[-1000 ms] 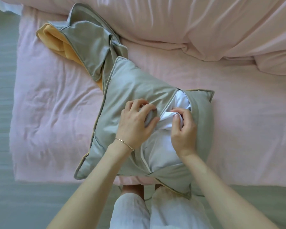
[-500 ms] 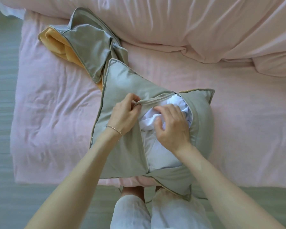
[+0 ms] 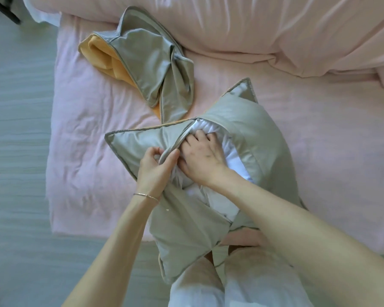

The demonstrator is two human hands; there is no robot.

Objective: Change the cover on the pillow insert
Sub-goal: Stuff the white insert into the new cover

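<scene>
The left hand (image 3: 155, 167) pinches the zipper edge of the grey cover (image 3: 248, 134) between thumb and curled fingers, lifting it off the filling. Touching it on the other side, the right hand (image 3: 203, 157) presses down on the white pillow insert (image 3: 233, 158), its fingertips tucked under the opening's far lip; whether they grip the fabric or only push it I cannot tell. The insert sits mostly inside the cover, bulging out through the open slit between the hands and trailing back toward the person's wrists.

This looks like the stuffing step, with the insert nearly in. The next move likely calls for working the remaining white bulk under both edges, into the corners, so the zipper can meet.

Beyond the left hand, a second grey cover with an orange lining (image 3: 146, 63) lies crumpled on the pink bed (image 3: 87, 129).
</scene>
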